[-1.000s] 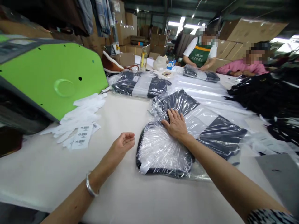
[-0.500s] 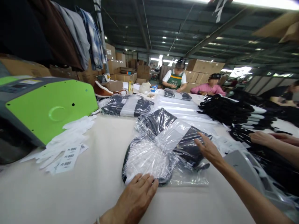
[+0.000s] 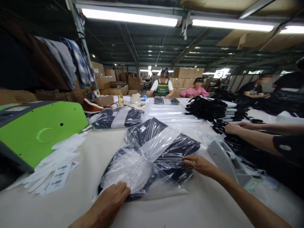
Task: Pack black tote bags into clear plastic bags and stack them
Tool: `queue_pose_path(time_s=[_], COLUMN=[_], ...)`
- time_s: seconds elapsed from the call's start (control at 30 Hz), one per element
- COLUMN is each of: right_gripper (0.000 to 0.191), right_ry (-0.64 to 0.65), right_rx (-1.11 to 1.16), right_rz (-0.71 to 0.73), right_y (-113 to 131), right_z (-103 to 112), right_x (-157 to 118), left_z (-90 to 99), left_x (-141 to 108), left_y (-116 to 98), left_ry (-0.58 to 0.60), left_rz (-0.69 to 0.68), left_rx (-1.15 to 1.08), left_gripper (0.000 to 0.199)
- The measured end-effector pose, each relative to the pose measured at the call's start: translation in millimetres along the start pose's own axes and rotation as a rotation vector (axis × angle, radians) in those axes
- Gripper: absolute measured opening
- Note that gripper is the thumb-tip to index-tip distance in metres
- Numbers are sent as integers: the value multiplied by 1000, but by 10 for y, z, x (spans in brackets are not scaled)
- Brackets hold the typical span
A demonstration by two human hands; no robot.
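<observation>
Strip lights [image 3: 133,17] hang under a dark roof, high beyond the bagged bundle [image 3: 148,158], which lies on a pale table [image 3: 95,139]. At the bundle's near left corner rests the left hand [image 3: 114,198], fingers close together and bent; the right hand [image 3: 198,164] touches its right side, thumb and fingertips drawn near each other. Whether either hand pinches the film, I cannot tell. Under the creased clear film is dark cloth with a white band, and a broad white patch at the near left.

Just right of the bundle stands a grey holder [image 3: 225,158]; farther right of it are a co-worker's hands [image 3: 234,128]. Left of the bundle lie fanned white pieces [image 3: 64,152] and barcode labels [image 3: 59,179], with a green machine [image 3: 45,129] farther left. Behind the bundle are another bagged garment [image 3: 118,117] and a black stack [image 3: 209,109]; far beyond it, a person in a green apron [image 3: 162,88] and brown cartons [image 3: 188,76].
</observation>
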State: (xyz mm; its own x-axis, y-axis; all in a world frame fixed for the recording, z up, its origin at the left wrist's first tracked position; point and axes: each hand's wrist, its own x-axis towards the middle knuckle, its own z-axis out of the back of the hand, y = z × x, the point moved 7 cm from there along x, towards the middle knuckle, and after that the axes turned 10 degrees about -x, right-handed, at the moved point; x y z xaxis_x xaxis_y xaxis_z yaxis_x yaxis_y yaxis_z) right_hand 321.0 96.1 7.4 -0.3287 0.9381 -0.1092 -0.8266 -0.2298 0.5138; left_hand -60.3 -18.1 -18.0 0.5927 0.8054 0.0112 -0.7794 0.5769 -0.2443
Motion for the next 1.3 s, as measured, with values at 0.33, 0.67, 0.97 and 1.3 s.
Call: queue_pose_path(time_s=[0.33, 0.67, 0.97, 1.3], right_gripper=[66, 52, 64, 65], right_ry=[-373, 101, 296, -44], right_rx=[150, 610, 962, 1174], right_rz=[-451, -383, -28, -68], right_y=[-1114, -569, 554, 1100], right_z=[527, 144, -191, -157], right_x=[-405, -301, -1056, -1196], left_z=[309, -90, -368, 195], left_x=[-297, 842, 848, 835], left_y=[-669, -1938, -1884, -1708], left_ry=[-402, -431, -496, -599], left_rz=[-93, -387, -176, -42], left_rx=[282, 305, 128, 131], left_gripper=[74, 54, 59, 53])
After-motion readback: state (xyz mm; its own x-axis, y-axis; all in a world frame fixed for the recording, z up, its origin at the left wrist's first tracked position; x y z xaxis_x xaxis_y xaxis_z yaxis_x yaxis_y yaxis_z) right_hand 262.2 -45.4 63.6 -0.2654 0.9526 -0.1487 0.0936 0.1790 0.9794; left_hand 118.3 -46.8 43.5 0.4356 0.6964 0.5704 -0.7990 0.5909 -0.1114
